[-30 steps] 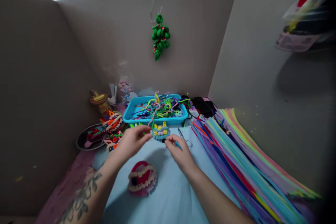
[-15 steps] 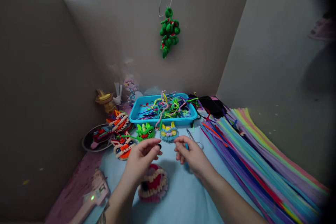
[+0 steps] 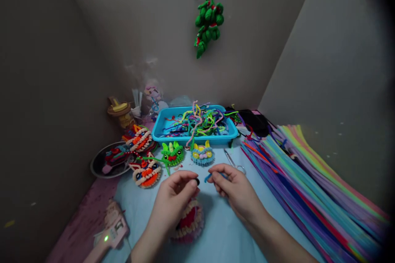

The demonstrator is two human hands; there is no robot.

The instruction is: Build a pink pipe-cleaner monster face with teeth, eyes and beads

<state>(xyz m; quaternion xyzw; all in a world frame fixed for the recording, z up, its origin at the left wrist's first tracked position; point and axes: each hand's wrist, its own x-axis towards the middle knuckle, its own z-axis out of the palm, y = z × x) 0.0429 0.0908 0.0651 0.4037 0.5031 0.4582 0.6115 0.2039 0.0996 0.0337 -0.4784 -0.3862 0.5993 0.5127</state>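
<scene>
My left hand (image 3: 173, 201) is closed in a pinch on a small black bead (image 3: 197, 181) over the pale blue table cover (image 3: 216, 230). My right hand (image 3: 235, 189) is closed on a short blue pipe cleaner piece (image 3: 209, 177), its tip a little apart from the bead. A red and cream pipe cleaner face (image 3: 189, 224) lies partly hidden under my left hand. Further back stand a blue face with yellow horns (image 3: 202, 154) and a green face (image 3: 172, 154).
A blue tray (image 3: 160, 129) of tangled pipe cleaner scraps stands at the back. Long pipe cleaners (image 3: 308, 189) lie stacked on the right. Small scissors (image 3: 234, 163), an orange face (image 3: 146, 173), a dark plate (image 3: 98, 168) of figures, a pink glue gun (image 3: 108, 236) and a hanging green figure (image 3: 208, 18) surround the hands.
My hands let go of the blue face with yellow horns, which now stands on the table, and drew back towards me. The left now pinches a black bead.
</scene>
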